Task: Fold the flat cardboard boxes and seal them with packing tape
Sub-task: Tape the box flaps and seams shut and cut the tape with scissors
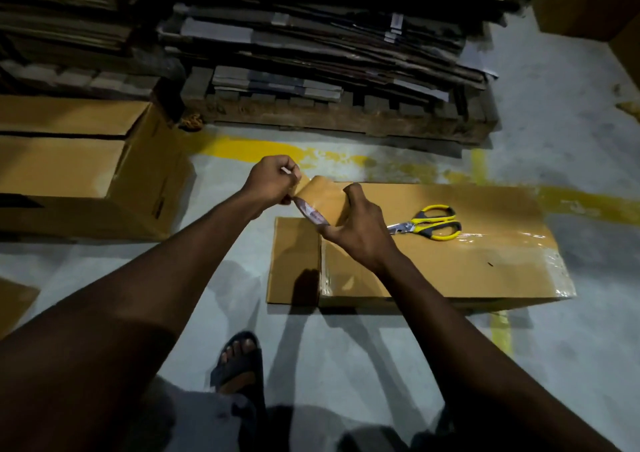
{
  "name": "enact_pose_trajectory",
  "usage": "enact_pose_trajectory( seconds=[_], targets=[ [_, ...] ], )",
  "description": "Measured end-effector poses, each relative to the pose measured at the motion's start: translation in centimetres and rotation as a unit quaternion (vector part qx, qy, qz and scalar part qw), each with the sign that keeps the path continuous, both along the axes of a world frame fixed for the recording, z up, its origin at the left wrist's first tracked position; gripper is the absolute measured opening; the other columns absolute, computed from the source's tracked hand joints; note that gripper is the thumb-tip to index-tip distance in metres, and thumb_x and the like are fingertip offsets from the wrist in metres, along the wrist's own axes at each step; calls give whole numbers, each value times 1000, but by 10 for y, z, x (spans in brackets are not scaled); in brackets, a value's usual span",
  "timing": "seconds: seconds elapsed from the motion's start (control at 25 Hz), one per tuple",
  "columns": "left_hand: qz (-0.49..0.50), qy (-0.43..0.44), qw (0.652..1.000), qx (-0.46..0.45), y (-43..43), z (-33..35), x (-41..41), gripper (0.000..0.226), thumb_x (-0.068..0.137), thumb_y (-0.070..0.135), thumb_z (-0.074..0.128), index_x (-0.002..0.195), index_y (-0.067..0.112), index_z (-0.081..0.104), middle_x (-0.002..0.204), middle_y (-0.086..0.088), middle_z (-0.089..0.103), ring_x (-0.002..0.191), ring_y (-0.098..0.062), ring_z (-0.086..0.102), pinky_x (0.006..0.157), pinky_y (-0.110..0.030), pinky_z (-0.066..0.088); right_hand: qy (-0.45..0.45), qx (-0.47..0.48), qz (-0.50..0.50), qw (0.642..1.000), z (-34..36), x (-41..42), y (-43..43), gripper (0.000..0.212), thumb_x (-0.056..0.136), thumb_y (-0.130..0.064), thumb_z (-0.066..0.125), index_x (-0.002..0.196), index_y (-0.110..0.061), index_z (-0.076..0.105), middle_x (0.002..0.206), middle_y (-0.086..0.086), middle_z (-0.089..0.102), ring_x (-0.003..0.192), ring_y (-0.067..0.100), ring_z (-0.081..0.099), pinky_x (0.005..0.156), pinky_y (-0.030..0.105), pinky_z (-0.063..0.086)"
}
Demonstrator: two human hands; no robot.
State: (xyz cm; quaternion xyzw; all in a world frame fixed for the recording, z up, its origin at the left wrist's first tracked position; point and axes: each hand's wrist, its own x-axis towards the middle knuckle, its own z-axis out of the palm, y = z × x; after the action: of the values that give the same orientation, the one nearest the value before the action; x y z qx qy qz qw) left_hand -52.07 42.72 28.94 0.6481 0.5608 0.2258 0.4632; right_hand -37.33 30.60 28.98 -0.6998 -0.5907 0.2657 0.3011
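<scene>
Two hands: left hand and right hand. One roll of tape. One pair of scissors. Two assembled boxes: taped box and left box. One wooden pallet. One sandalled foot.

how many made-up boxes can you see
3: a box under the scissors, a left box, and probably a top-right box, cut off. More may be hidden.

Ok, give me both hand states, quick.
Left hand: pinches the loose end of the tape roll.
Right hand: grips the tape roll.
</scene>
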Motion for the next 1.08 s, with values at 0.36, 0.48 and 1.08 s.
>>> enact_pose_trajectory(
  seconds=[0.36, 0.48, 1.08],
  targets=[
    [-206, 154, 962, 88, 90, -78, 58, 6, 86, 3, 64, 86, 7, 69, 69, -5, 57, 55, -4, 47, 59, -22, 34, 228, -22, -112, 967, -85, 0, 39, 22, 75, -22, 77, 78, -28, 56, 69, -13, 63, 67, 12, 61, 63, 31, 48],
    [-246, 206, 938, 131, 118, -90, 76, 8, 85, 3, 66, 91, 3, 71, 74, -6, 59, 61, -10, 51, 61, -19, 32, 241, -13, -158, 958, -104, -1, 48, 35, 87, -32, 70, 63, -18, 49, 54, -12, 49, 54, 8, 46, 56, 30, 40],
    [-295, 260, 916, 83, 146, -153, 100, 13, 84, 2, 62, 86, 13, 70, 81, -6, 63, 80, -17, 54, 58, -18, 36, 345, -63, -236, 906, -121, -4, 60, 32, 89, -23, 68, 63, -24, 50, 53, -19, 51, 60, 6, 50, 69, 30, 43]
  ],
)
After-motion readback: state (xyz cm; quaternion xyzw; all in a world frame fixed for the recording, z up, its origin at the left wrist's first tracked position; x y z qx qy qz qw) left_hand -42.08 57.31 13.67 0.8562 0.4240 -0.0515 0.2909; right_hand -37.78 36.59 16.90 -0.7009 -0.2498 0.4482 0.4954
